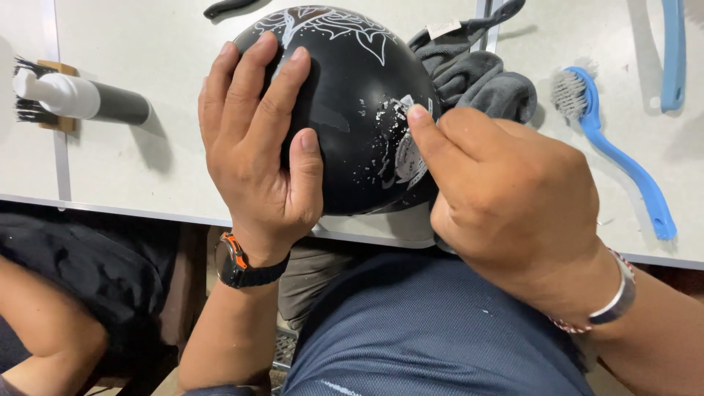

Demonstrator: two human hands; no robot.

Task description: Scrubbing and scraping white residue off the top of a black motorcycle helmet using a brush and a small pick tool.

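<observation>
The left hand (257, 139) is spread flat against the left side of a black rounded helmet (345, 110), its fingers laid over the curve and its thumb pressed on the lower front; the grip is wide and steadies the helmet rather than closing round it. The right hand (506, 198) is curled into a narrow grip at the helmet's right side, with the thumb tip set against a patch of torn silvery sticker (405, 150). Whether anything is pinched between thumb and fingers cannot be told, since the fingers are folded out of sight behind the knuckles.

The helmet is seen at the upper centre of the frame, between the two hands, at the near edge of the pale worktop (147, 161). White line drawing is seen on its top, partly cut off by the upper edge of the frame. Its underside is hidden by the hands.

A grey cloth (477, 77) lies just behind the helmet and the right hand, partly covered by them. A blue brush (616, 147) lies to the right, well apart. At upper left a white and grey cylinder (81, 99) lies across a wooden-backed brush, which is mostly hidden. Another person's dark clothing and arm are cut off at lower left.
</observation>
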